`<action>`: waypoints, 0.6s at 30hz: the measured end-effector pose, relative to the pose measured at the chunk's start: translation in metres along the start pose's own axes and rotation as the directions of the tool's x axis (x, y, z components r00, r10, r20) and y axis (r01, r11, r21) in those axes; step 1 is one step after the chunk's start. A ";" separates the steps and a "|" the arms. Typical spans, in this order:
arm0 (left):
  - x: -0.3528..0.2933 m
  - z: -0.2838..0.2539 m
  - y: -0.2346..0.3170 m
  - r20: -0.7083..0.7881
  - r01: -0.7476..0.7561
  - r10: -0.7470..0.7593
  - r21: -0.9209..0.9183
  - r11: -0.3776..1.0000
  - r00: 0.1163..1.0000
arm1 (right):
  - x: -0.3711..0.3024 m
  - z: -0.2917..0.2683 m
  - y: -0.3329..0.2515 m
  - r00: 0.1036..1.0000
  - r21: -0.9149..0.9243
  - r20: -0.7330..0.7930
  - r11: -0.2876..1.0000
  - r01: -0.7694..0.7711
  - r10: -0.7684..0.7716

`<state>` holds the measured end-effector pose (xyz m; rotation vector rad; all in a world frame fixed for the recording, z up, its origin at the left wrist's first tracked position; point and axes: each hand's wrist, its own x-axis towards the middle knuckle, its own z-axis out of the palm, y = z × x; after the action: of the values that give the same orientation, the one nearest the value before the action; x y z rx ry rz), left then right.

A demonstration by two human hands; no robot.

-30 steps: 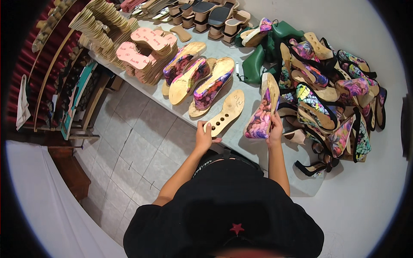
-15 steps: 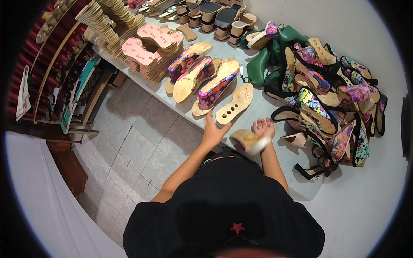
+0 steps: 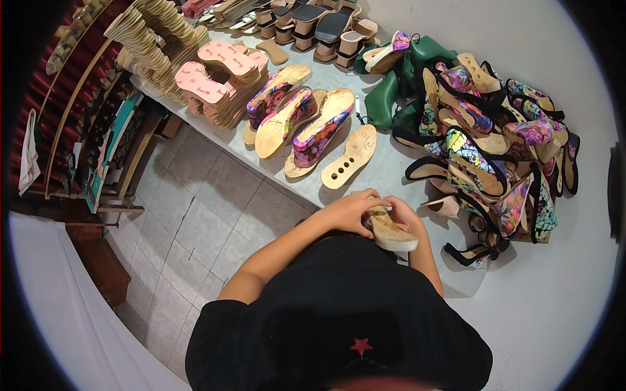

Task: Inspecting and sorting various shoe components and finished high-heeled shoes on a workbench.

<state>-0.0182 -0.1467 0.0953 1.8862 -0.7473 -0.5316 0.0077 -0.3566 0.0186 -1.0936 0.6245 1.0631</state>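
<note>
Close to my body, both hands are closed around a wedge shoe sole [image 3: 392,237] with a tan, worn-looking face and a pale end. My left hand [image 3: 354,211] wraps one end with its fingers. My right hand [image 3: 405,216] grips the same piece from the right, and some of its fingers are hidden. Just beyond them a flat tan insole [image 3: 350,156] with three dark holes lies on the table. Beside it, further left, several floral-covered wedge soles [image 3: 317,141] lie tilted against one another.
Pink-topped stacked insoles [image 3: 212,85] and tall piles of sole pieces [image 3: 140,39] line the grey table's [image 3: 450,277] far left. Black-topped heeled soles [image 3: 306,26] stand at the back. Green shoe forms [image 3: 383,101] and a heap of patterned shoes [image 3: 479,163] fill the right side.
My left hand has left the holed insole and moved right onto the wedge sole. My right hand's fingers have closed on that sole, which was blurred beside it before.
</note>
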 end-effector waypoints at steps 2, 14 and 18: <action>0.006 0.000 0.005 0.039 -0.017 0.013 0.105 0.994 0.999 | -0.009 -0.001 -0.008 0.999 -0.018 -0.014 0.999 0.034 -0.034; 0.003 -0.005 0.025 -0.302 -0.228 0.173 -0.157 0.961 0.938 | -0.036 0.026 -0.039 0.810 0.226 -0.119 0.779 0.585 -0.574; -0.015 -0.004 -0.016 -0.489 -0.283 -0.140 -0.689 0.668 0.861 | -0.032 0.081 -0.036 0.112 -0.281 0.058 0.091 0.955 -0.992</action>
<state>-0.0221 -0.1287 0.0826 1.1083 -0.1752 -0.1985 0.0214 -0.2968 0.0899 -1.4564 -0.2805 -0.2263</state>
